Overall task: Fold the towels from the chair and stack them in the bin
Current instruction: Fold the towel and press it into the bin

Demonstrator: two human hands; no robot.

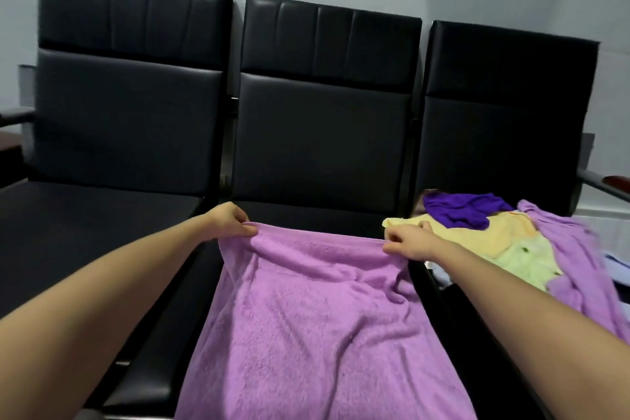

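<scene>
Both the left hand (229, 222) and right hand (407, 240) pinched the lilac terry towel's (306, 310) far corners; uneven tension between the fingers risked a crooked fold.

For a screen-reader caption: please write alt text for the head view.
The left hand and right hand pinch the far corners of a lilac towel draped over the middle seat of a black bench. A pile of towels lies on the right seat.
</scene>
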